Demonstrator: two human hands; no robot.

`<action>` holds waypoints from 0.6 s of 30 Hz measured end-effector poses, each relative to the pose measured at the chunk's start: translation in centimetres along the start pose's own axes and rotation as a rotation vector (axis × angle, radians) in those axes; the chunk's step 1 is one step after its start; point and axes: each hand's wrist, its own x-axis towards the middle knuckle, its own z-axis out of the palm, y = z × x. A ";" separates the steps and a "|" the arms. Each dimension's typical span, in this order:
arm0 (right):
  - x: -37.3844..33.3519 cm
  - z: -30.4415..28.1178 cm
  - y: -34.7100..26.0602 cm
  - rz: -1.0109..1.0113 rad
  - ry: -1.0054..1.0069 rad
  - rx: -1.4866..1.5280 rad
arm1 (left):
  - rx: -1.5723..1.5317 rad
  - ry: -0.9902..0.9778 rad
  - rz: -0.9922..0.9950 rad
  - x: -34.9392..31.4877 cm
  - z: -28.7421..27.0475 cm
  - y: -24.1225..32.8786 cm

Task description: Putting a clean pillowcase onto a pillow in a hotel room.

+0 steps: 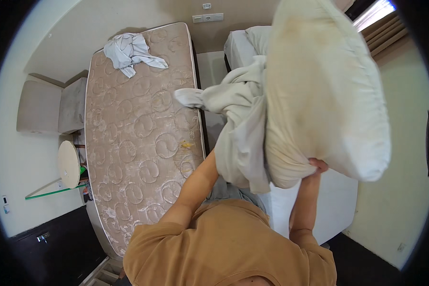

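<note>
My right hand (319,165) is closed on the lower edge of a large white pillow (326,90) with yellowish stains. The pillow is held up at the right, tilted on its side. A pale grey-white cloth (243,114) hangs bunched against the pillow's left side, with one end trailing toward the stained mattress. My left forearm (200,181) reaches up into this cloth. The folds cover my left hand, so its fingers and grip are hidden.
A bare beige patterned mattress (128,138) lies at the left, with a crumpled white cloth (131,51) at its far end. A white-covered bed (338,200) stands under the pillow. Beyond the mattress are a grey padded chair (40,107) and a round tabletop (68,164).
</note>
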 end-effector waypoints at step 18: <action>-6.6 -19.9 29.9 0.789 -0.533 -1.350 | 0.271 0.041 -0.045 -7.3 -24.8 -9.5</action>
